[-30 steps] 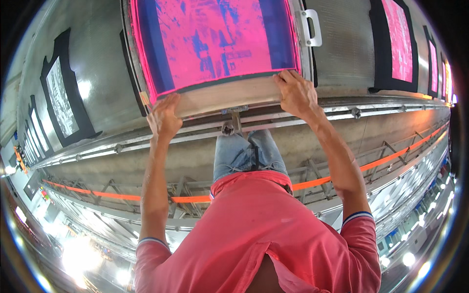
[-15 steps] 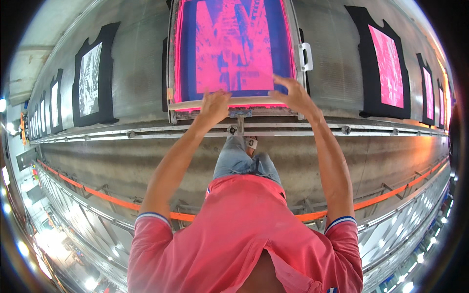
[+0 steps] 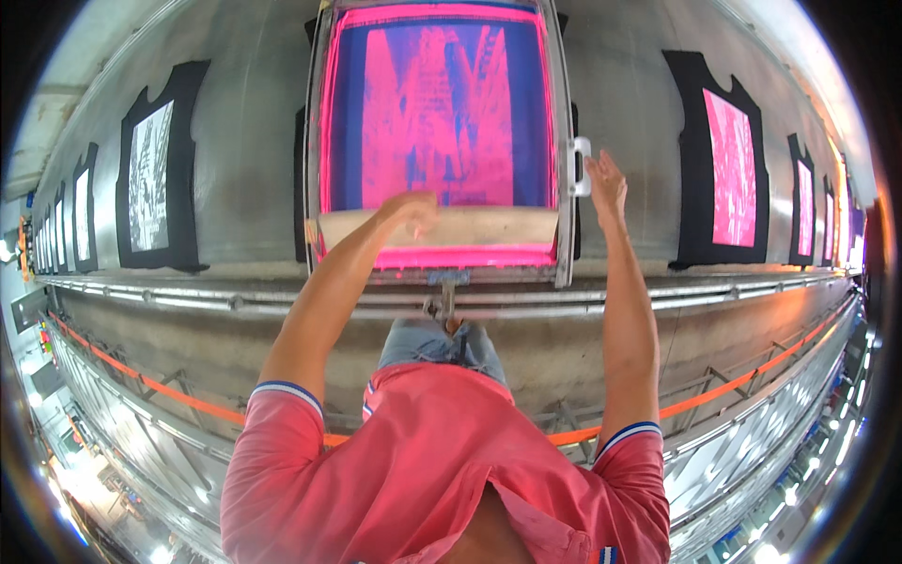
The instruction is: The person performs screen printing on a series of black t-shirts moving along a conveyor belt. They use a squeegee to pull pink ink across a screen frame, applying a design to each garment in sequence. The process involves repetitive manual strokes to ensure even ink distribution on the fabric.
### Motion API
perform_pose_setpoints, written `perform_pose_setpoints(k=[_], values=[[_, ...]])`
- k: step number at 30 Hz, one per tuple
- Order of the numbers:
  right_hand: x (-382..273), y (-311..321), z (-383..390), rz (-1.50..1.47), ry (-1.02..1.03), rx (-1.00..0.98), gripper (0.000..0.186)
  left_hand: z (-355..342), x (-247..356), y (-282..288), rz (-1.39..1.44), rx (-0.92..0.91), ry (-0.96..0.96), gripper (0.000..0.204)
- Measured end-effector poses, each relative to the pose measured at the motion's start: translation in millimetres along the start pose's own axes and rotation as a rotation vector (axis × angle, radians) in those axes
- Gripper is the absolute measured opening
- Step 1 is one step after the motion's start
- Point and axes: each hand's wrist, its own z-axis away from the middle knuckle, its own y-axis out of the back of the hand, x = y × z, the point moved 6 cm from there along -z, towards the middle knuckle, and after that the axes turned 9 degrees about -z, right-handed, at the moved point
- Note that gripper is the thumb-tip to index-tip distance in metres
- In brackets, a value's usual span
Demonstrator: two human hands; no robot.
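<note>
A screen frame (image 3: pixel 564 254) holds a blue mesh (image 3: pixel 346 113) coated with bright pink ink. A wooden-handled squeegee (image 3: pixel 489 225) lies across its lower end. My left hand (image 3: pixel 411 211) is over the squeegee's left half, blurred, with its fingertips hard to make out; I cannot tell whether it touches it. My right hand (image 3: pixel 608 180) is beside the white handle (image 3: pixel 582 167) on the frame's right side, fingers apart, its thumb near or against the handle.
Black shirts with white prints (image 3: pixel 150 174) line the long metal table (image 3: pixel 244 179) on the left, others with pink prints (image 3: pixel 733 169) on the right. A metal rail (image 3: pixel 235 301) runs along the near edge, and an orange bar (image 3: pixel 178 392) lies beyond my body.
Both hands have come off their two-handed hold on the squeegee. My right hand has moved outward to the frame's white handle; my left has shifted inward. The screen appears lower in the picture.
</note>
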Motion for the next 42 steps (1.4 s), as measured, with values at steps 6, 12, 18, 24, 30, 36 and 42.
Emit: perform_pose_setpoints(k=[6, 12, 18, 24, 30, 36, 42], values=[[-20, -47, -18, -0.21, -0.279, -0.13, 0.04, -6, -17, -9, -0.044, -0.223, -0.084, 0.028], [-21, -55, -23, -0.159, -0.362, -0.153, 0.028, 39, -25, 34, 0.138, -0.075, -0.012, 0.034], [-53, -40, -20, -0.19, -0.358, -0.187, 0.027, 41, -36, 79, 0.165, 0.036, -0.066, 0.036], [-50, -39, -20, -0.233, -0.381, -0.128, 0.025, -11, -51, 157, -0.018, 0.11, -0.38, 0.034], [-52, -34, -15, -0.26, -0.383, -0.157, 0.025, -66, -107, 332, 0.079, 0.617, -0.196, 0.037], [-65, -37, -10, -0.233, -0.409, -0.189, 0.026, -72, -121, 452, -0.225, 1.112, -0.051, 0.024], [-67, -34, -9, -0.231, -0.408, -0.173, 0.025, -59, -108, 437, -0.21, 1.209, -0.152, 0.02]])
